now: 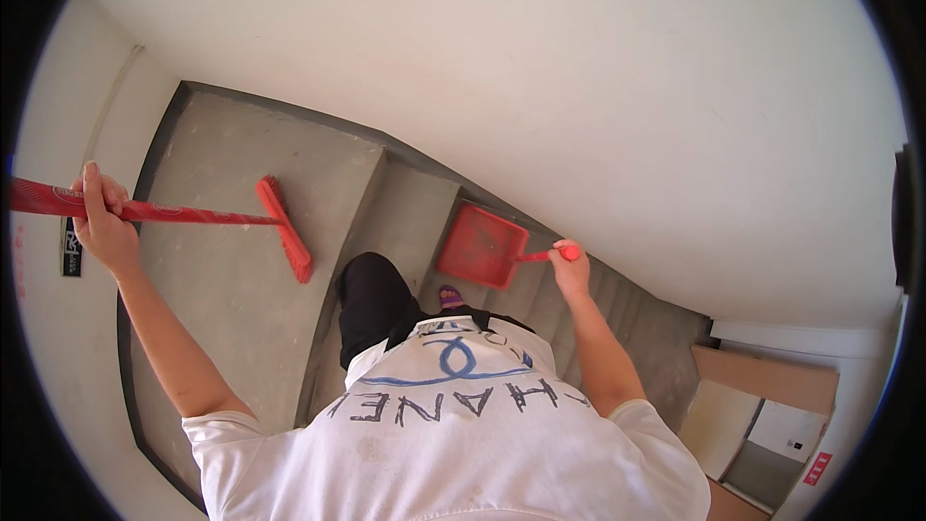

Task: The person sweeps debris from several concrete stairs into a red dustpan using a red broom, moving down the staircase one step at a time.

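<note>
On the left side, my left hand [105, 221] grips the red handle of a broom [195, 213]. The broom's red head [284, 229], with its bristles, is over the grey concrete landing [239, 318]. My right hand [571, 268] is closed around the upper end of a short red dustpan handle [535, 256]. That handle leads to a red dustpan [481, 246] on the stairs, close to the wall side. Grey smudges mark the inside of the pan. Broom head and dustpan are apart, with a step edge between them.
Concrete steps [539, 297] descend to the right beside a white wall [579, 108] with a dark painted skirting. One foot in a purple sandal [451, 297] stands near the dustpan. An open cardboard box [763, 369] is at the lower right. A black sign [71, 250] is on the left wall.
</note>
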The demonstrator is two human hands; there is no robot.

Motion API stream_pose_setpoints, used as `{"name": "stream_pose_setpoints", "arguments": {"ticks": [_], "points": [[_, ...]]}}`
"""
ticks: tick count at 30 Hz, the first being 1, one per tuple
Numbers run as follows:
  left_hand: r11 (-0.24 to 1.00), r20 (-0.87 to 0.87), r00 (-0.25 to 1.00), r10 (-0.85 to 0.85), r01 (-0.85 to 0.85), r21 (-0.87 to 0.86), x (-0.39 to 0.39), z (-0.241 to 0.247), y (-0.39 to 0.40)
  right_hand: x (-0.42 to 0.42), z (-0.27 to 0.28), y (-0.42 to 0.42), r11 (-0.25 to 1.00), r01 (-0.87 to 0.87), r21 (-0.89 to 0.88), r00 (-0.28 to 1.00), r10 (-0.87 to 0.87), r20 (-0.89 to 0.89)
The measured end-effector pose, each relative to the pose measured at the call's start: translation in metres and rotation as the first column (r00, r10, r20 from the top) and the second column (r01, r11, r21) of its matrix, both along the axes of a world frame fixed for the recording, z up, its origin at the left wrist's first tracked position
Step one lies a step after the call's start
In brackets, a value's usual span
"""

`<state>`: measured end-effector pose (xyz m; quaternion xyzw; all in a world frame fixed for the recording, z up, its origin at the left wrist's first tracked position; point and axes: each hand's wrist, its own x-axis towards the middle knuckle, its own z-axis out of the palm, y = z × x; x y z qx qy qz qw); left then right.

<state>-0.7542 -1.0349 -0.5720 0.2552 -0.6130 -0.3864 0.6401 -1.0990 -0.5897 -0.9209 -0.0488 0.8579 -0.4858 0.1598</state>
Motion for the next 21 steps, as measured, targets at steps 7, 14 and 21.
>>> {"name": "stream_pose_setpoints", "arguments": {"ticks": [7, 14, 21], "points": [[0.998, 0.004, 0.999, -0.035, 0.035, -0.061, 0.006, -0.005, 0.018, -0.01, -0.025, -0.014, 0.998, -0.031, -0.053, 0.999, 0.031, -0.009], [0.998, 0.006, 0.999, -0.034, 0.034, -0.056, -0.001, -0.009, 0.038, -0.042, -0.033, -0.009, 0.985, 0.002, -0.172, 0.986, 0.027, 0.165], [0.998, 0.021, 1.0, 0.023, -0.021, -0.051, 0.002, -0.008, 0.046, -0.063, -0.032, -0.008, 0.976, 0.07, -0.208, 0.979, -0.027, 0.202]]}}
